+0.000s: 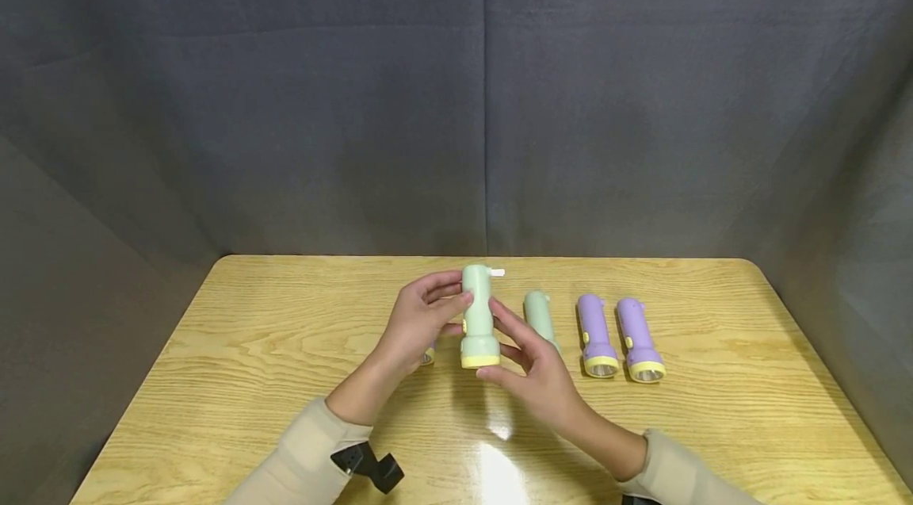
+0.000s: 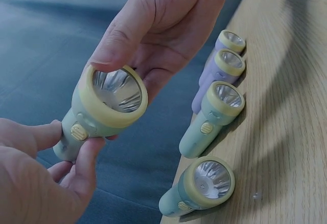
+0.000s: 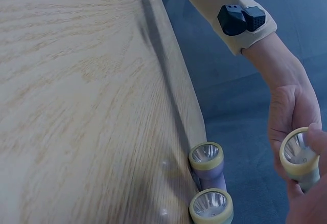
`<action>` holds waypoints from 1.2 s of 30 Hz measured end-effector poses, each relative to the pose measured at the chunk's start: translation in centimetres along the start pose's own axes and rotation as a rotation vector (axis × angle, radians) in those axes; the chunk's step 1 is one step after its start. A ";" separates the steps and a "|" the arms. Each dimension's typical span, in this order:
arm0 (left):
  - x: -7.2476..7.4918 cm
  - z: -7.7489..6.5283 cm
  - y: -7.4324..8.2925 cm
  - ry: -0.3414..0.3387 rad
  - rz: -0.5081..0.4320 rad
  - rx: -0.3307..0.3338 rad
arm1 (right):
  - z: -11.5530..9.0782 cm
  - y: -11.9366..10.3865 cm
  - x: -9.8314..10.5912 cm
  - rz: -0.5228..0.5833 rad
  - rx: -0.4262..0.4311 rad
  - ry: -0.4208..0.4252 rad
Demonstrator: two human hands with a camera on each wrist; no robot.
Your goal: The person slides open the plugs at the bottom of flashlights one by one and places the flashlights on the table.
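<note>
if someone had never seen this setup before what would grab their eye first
Probably the pale green plastic flashlight with a yellow rim, held over the light wood-grain table between the left hand and right hand. Next, two purple flashlights with yellow rims, lying side by side on the right. Behind the table, a dark grey fabric backdrop fills the top of the head view.

Purple flashlight (image 1: pixel 429 355) mostly hidden behind left hand (image 1: pixel 419 316); right sleeve (image 1: pixel 674 469) cropped.
</note>
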State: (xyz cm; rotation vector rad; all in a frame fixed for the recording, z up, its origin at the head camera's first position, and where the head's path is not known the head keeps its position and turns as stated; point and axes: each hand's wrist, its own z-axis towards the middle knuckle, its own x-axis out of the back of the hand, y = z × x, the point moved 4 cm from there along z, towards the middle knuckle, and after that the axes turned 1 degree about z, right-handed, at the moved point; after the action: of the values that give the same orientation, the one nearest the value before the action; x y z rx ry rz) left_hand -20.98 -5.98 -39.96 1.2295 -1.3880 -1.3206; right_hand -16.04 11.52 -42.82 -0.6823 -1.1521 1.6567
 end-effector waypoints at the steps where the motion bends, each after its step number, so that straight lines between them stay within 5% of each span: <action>1: 0.0 0.0 0.0 0.000 0.002 -0.001 | 0.0 0.0 0.0 -0.002 -0.002 0.005; 26: -0.3 -0.2 -0.4 -0.071 0.029 -0.120 | 0.5 -0.1 0.4 0.098 -0.070 0.086; 36: 0.5 -0.2 -0.5 -0.067 0.045 -0.111 | 1.0 0.1 -0.2 0.138 -0.101 0.072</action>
State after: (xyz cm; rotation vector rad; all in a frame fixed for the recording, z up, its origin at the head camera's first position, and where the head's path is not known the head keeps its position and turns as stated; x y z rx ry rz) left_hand -20.85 -6.44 -40.48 1.0831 -1.3621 -1.3990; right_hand -16.85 11.00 -42.48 -0.8965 -1.1649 1.6826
